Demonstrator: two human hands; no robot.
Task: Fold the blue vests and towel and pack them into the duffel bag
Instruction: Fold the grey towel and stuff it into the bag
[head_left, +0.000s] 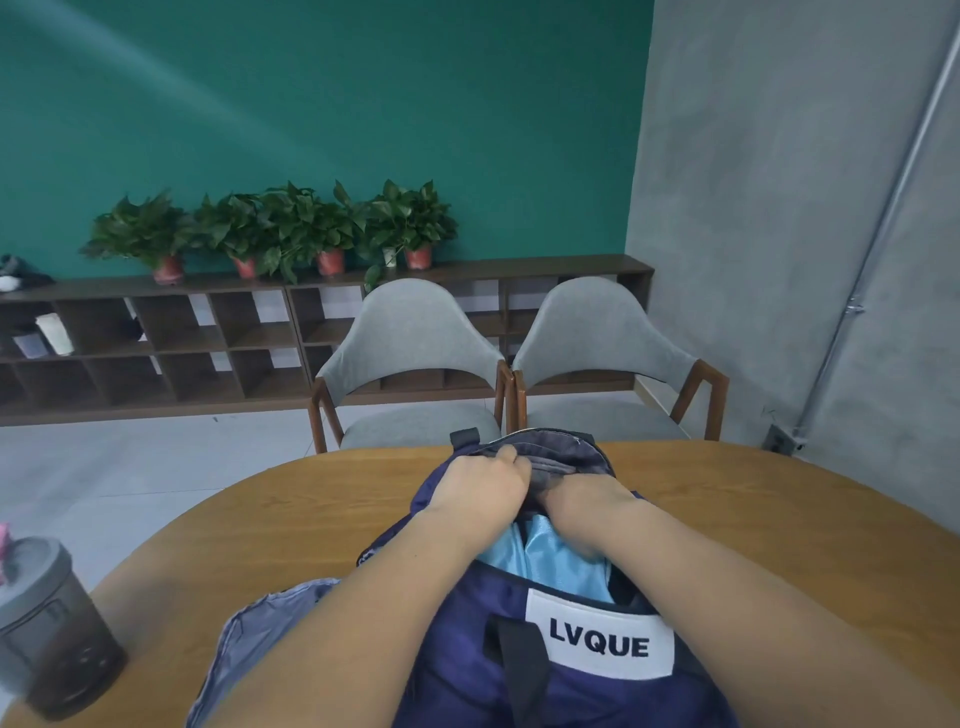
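Duffel bag: My dark blue duffel bag (457, 649) lies on the wood bench (753, 519), right in front of me. Its long way runs from near me out to the far side, toward the chairs. Its mouth faces up and is open.

Label: A white patch (602, 642) on the near side of the bag says LVQUE. A black strap (519, 670) sits just left of it.

Inside the bag: Shiny light blue cloth (561, 561) is in the bag, in the middle of the open mouth, between my two arms.

Left grip: My left grip (478, 488) is on the far part of the bag. Its fingers are curled round the bag's far edge and hold it.

Right grip: My right grip (582, 493) is just right of the left one. It is pushed into the far end of the bag. Gray lining (556, 475) covers the fingers, so I cannot tell if they are curled or straight.

Other cloth: A gray-blue cloth (260, 639) lies on the bench just left of the bag, partly under my left arm.

Cup: A dark cup with a gray lid (52, 634) stands at the near left, well apart from the bag.

Far side: Two gray chairs (410, 332) stand past the bench. Behind them is a long low shelf (156, 338) with potted plants (291, 228) on top.
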